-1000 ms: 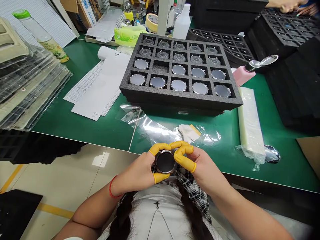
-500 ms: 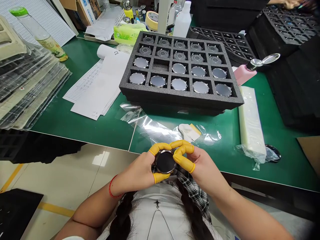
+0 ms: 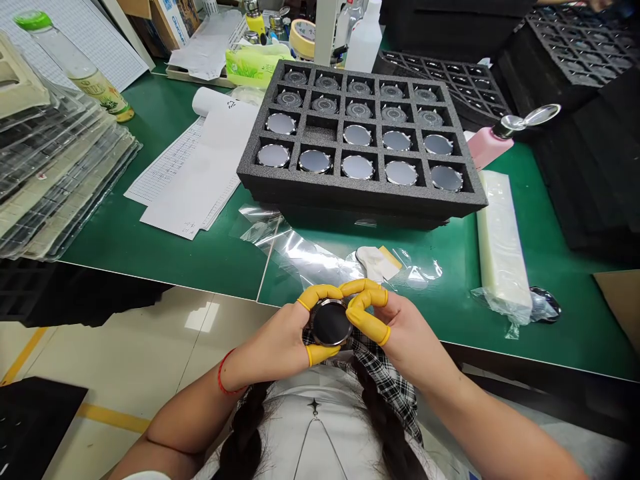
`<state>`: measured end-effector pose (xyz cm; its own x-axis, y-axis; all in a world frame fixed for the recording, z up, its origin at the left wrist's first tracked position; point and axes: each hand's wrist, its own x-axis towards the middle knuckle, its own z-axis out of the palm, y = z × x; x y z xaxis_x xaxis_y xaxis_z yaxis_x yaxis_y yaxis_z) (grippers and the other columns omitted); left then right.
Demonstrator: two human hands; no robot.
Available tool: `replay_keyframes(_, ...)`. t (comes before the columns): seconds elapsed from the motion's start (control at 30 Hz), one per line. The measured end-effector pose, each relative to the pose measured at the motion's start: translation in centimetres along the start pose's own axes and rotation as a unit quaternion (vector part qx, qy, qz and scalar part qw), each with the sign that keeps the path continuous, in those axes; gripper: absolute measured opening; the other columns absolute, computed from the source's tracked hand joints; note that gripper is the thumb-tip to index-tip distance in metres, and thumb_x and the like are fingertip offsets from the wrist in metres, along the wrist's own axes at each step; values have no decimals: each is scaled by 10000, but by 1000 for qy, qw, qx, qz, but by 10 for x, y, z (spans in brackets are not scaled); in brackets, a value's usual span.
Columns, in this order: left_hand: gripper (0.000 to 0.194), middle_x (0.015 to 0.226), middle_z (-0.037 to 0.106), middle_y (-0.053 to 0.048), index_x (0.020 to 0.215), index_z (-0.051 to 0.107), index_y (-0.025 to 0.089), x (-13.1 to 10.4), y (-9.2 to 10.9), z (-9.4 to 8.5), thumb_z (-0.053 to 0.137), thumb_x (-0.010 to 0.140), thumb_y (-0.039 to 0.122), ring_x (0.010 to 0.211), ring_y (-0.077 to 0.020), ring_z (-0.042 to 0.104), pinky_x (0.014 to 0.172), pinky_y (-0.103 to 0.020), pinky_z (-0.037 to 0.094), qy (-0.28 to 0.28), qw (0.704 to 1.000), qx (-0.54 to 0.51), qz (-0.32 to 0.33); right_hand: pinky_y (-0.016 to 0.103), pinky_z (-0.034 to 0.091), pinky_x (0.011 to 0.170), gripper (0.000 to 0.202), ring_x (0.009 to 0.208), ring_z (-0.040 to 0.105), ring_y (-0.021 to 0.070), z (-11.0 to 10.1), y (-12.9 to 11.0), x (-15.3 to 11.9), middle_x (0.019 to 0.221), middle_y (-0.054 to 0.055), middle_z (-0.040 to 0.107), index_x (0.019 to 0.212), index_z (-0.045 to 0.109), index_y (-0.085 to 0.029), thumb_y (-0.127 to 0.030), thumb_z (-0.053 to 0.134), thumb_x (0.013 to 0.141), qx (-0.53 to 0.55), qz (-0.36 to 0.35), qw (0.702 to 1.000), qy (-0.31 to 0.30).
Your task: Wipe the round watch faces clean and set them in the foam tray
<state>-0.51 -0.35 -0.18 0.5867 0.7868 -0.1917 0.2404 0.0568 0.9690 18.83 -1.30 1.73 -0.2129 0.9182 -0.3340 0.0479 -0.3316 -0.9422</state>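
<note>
A round watch case (image 3: 332,323) with a dark glass face and metal rim is held up in front of my body, before the table edge. My left hand (image 3: 285,337) grips it from the left, a yellow finger cot on the upper finger and one on the thumb. On the other side my right hand (image 3: 387,320), also in yellow finger cots, pinches the case's right rim. Beyond them stands a black foam tray (image 3: 365,193) with watch cases in its pockets; one pocket in the second row from the front holds none.
Clear plastic film (image 3: 315,257) and a white cloth (image 3: 375,263) lie between my hands and the tray. To the right are a wrapped white block (image 3: 505,240) and a pink pump bottle (image 3: 493,143). Papers (image 3: 200,173) and stacked plastic trays (image 3: 60,173) are at left.
My hands and the watch case keep nearly the same pose. The view has shifted very slightly. At the far top right, a hand has moved mostly out of sight.
</note>
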Motion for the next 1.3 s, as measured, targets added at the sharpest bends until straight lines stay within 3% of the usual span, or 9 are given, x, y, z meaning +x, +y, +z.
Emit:
replay_keyframes(0.77,542,1171,624,-46,1271,481,270,1,0,0,729,793,329,955,-196,643,850,-316,519,0,1000,3,-10,421,419,973,130,1067,588,238,0,3,1,1108,47,637,713,607,-218,-276,652,821,-28,-25,999,-2)
replay_keyframes(0.87,519,1114,641,-38,1255,482,262,2,1,0,721,800,338,891,-178,644,800,-299,520,5,1000,6,-18,453,376,1003,119,1066,575,243,0,7,0,1054,36,660,718,605,-234,-249,647,829,-116,-103,987,40)
replay_keyframes(0.93,502,1111,643,-29,1230,489,263,2,3,1,729,794,329,874,-167,639,780,-285,516,18,1000,7,-23,484,306,1046,35,1089,553,257,-1,11,0,1041,36,672,804,633,-256,-248,660,826,-205,-189,955,104)
replay_keyframes(1.0,493,1106,647,-20,1215,493,267,1,4,1,737,790,319,871,-160,637,776,-276,514,24,999,3,-27,494,284,1048,158,1101,538,271,0,14,0,1074,45,667,971,642,-276,-279,679,818,-255,-232,928,140)
replay_keyframes(1.1,538,1088,662,-15,1262,470,279,1,6,2,734,793,290,885,-167,649,778,-276,525,4,999,-21,-28,459,381,948,348,1030,548,271,5,16,1,1075,53,649,1108,611,-274,-333,713,780,-243,-177,952,67)
replay_keyframes(1.2,499,1126,663,-21,1277,486,290,2,7,4,681,824,220,919,-184,667,813,-297,533,-15,1000,-19,-19,400,444,831,259,900,546,239,10,16,4,938,38,631,983,643,-237,-360,706,764,-178,-72,981,-20)
replay_keyframes(1.3,416,1202,643,-26,1250,518,294,3,7,8,638,859,215,984,-190,667,879,-309,522,-19,1000,-14,-1,347,457,774,218,836,531,204,11,17,8,845,19,599,881,651,-213,-411,680,794,-82,-10,995,-52)
